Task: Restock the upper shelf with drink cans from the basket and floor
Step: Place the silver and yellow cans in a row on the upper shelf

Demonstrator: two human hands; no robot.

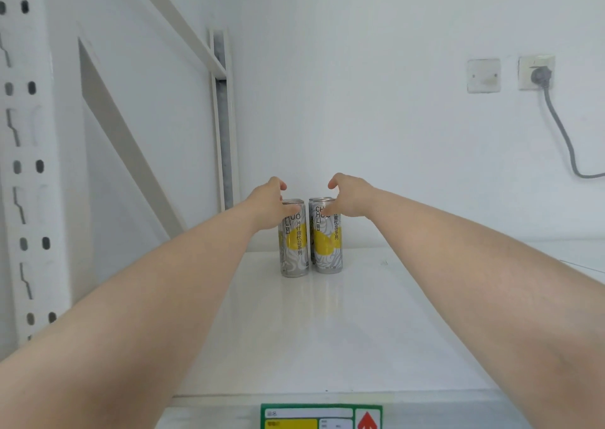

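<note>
Two slim grey-and-yellow drink cans stand upright side by side deep on the white upper shelf: a left can and a right can. The rim of another can shows just behind them. My left hand rests against the upper left side of the left can, with its thumb lifted clear above the rim. My right hand touches the top of the right can with its fingertips, its thumb also raised and apart. The basket and the floor are out of view.
A white perforated rack upright and diagonal braces stand at the left. On the back wall at the right are a switch plate and a socket with a grey plug and cable. A green price label is on the shelf's front edge.
</note>
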